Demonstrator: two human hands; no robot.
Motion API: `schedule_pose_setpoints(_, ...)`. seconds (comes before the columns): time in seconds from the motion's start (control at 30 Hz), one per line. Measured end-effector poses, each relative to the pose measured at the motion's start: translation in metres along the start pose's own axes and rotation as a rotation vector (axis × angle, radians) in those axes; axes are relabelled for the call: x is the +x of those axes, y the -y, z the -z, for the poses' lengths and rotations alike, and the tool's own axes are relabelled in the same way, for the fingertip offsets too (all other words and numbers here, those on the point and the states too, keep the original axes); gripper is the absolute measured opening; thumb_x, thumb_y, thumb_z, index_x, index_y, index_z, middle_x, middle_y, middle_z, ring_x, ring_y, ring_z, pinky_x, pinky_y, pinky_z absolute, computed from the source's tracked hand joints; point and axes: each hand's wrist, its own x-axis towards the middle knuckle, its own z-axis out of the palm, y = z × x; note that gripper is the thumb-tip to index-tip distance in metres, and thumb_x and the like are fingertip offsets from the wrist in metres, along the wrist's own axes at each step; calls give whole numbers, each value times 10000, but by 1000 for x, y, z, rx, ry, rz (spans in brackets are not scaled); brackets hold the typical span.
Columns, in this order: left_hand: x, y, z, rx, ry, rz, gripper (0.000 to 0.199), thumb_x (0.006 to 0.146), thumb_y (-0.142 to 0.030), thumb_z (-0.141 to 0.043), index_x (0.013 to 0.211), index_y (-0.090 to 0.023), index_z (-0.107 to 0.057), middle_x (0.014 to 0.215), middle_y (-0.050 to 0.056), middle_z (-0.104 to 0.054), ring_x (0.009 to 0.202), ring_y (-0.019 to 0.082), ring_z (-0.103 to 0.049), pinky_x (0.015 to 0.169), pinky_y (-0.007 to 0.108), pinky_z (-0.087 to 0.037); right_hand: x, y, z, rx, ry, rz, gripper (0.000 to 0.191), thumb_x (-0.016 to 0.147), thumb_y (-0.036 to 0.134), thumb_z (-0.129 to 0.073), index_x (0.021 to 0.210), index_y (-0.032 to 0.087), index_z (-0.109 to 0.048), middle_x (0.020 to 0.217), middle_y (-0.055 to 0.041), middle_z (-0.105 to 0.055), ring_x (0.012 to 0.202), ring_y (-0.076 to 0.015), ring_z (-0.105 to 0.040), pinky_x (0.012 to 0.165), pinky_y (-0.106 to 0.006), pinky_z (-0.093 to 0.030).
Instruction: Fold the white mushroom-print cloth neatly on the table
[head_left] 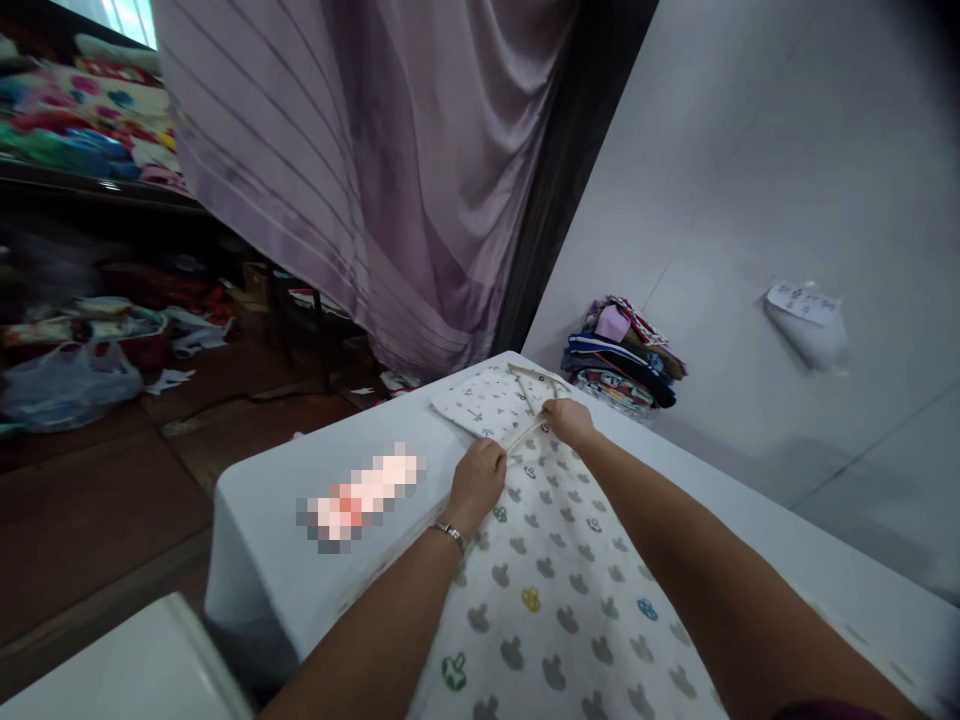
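Observation:
A white cloth with grey, green, yellow and blue prints (555,590) stretches from the bottom of the view up to both hands. My left hand (480,482), with a silver bracelet at the wrist, pinches the cloth's far edge on its left side. Farther right, my right hand (570,422) is closed on the same edge. Just beyond them, a piece of white fabric with small prints (484,402) lies on the white-covered table (300,590). A blurred-out pinkish item (367,497) rests on the table, left of my left hand.
Folded clothes (622,355) are stacked beside the wall behind the table. A purple curtain (435,180) hangs beyond the far edge. Plastic bags (71,385) lie on the floor at left, below shelves of colourful fabric (90,120). A white surface (127,665) juts in at lower left.

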Motion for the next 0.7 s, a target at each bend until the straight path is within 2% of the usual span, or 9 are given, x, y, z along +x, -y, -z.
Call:
schedule_pose_setpoints(0.2,2,5,-1,-71,-44,113,150,770,-120,-473,680,-192,-569,761,9,-588,772,132,-546,730,259,-423,8,-3,7,22,31,5,242,830,269,-516,986,230,-697,1004,-71,-672,895,-200,-600,714,-250,-426)
schedule_pose_setpoints(0.3,2,6,0,-92,-45,128,152,768,-130,-469,689,-191,-584,755,7,-592,756,131,-552,726,257,-420,12,-9,8,46,80,24,257,827,270,-517,1000,212,-697,921,-58,-692,812,-170,-610,660,-219,-426)
schedule_pose_setpoints(0.37,3,6,0,-102,-43,138,148,765,-138,-473,690,-189,-590,750,7,-591,747,130,-554,720,255,-418,13,-13,7,50,118,50,246,805,228,-532,978,208,-705,883,-44,-699,777,-153,-611,648,-201,-422)
schedule_pose_setpoints(0.47,3,5,1,-102,-32,158,148,759,-135,-478,682,-189,-592,750,9,-593,744,132,-556,716,253,-418,12,-19,5,33,147,91,295,758,156,-553,1006,224,-699,957,-27,-695,816,-145,-610,678,-183,-417)
schedule_pose_setpoints(0.57,4,5,0,-96,-25,166,153,760,-130,-472,686,-188,-592,754,11,-597,747,134,-556,715,253,-419,8,-21,4,-16,150,113,317,772,176,-541,1050,241,-679,1004,-31,-684,860,-164,-605,702,-204,-419)
schedule_pose_setpoints(0.7,3,7,-1,-96,-32,155,146,755,-136,-478,686,-181,-599,757,13,-598,741,133,-555,710,254,-418,1,-16,5,-119,128,130,265,820,213,-488,1009,229,-673,1017,-66,-666,923,-206,-593,728,-258,-421)
